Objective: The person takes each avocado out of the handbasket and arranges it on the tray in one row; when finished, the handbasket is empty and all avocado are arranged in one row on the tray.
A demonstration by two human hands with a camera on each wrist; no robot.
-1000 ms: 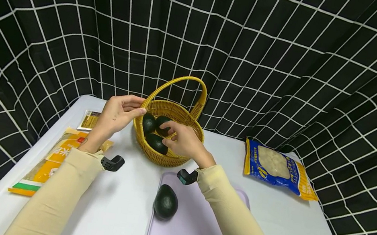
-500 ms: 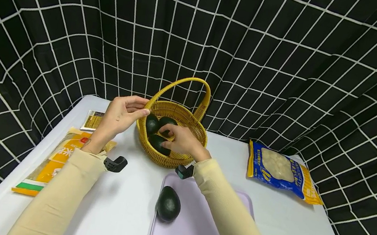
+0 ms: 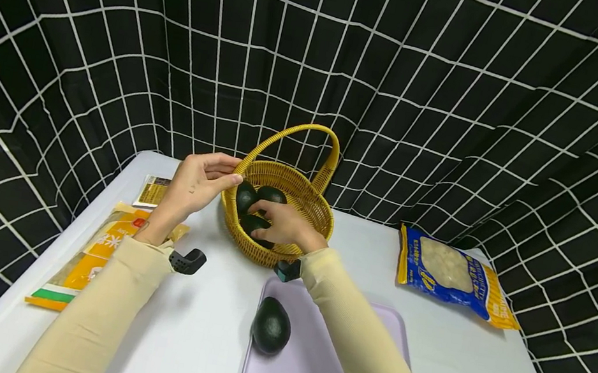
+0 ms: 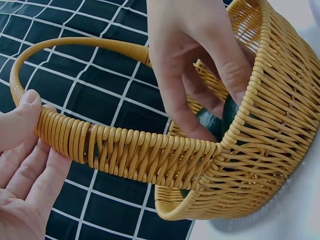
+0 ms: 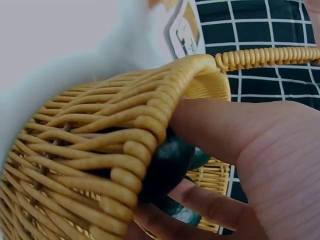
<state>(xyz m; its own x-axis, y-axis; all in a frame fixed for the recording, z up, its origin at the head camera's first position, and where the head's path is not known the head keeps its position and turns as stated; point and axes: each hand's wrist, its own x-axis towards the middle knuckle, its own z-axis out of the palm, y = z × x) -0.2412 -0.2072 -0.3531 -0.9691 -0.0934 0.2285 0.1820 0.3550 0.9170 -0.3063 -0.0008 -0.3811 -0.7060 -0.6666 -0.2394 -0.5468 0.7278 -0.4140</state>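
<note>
A yellow wicker basket (image 3: 235, 243) with a tall arched handle stands at the back of the table. My left hand (image 3: 198, 181) pinches the left side of that handle between thumb and fingers. Inside the basket lie three dark green avocados. My right hand (image 3: 287, 225) reaches in over the rim and grips the front avocado (image 3: 254, 225), thumb on one side and fingers on the other. In the right wrist view the gripped avocado (image 5: 167, 162) is partly hidden by the rim. Behind it sit a left avocado (image 3: 245, 196) and a back avocado (image 3: 271, 194).
Another avocado (image 3: 271, 327) lies on a pale purple tray (image 3: 306, 368) in front of the basket. A blue and yellow food bag (image 3: 451, 274) is at the right. An orange food bag (image 3: 92, 252) and a small packet (image 3: 153, 190) lie at the left. Black gridded cloth (image 3: 320, 41) hangs behind.
My right hand has lowered slightly and closed its fingers round the front avocado. My left hand stays on the handle. The whole view has shifted slightly.
</note>
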